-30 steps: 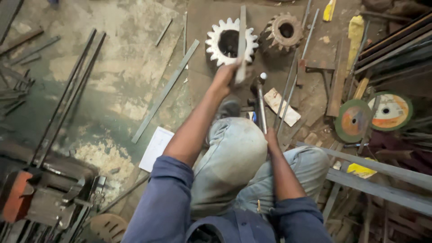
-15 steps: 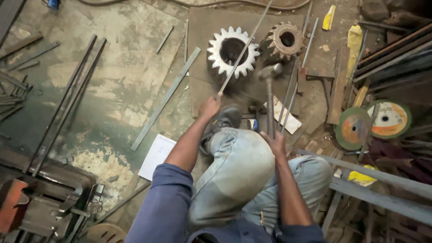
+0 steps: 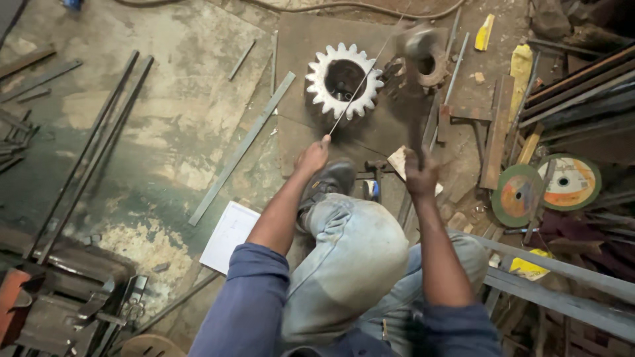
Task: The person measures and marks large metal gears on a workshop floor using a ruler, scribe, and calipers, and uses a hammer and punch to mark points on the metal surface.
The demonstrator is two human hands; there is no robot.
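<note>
While long steel bars [image 3: 79, 158] and a flat strip [image 3: 241, 149] litter the floor [image 3: 165, 99], a white toothed gear [image 3: 344, 80] lies on a dark plate [image 3: 311, 39] beside a rusty smaller gear [image 3: 431, 65]. Clenched, the right hand [image 3: 420, 175] raises a blurred hammer [image 3: 417, 41]; the left hand [image 3: 313, 157] pinches a thin rod [image 3: 360, 82] slanting across the white gear.

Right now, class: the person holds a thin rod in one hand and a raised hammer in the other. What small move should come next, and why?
Probably bring the hammer down, since the right hand holds it raised and blurred, while the left hand grips the thin rod, which slants across the pale toothed gear on the steel plate. Where the rod's tip ends cannot be told.
</note>
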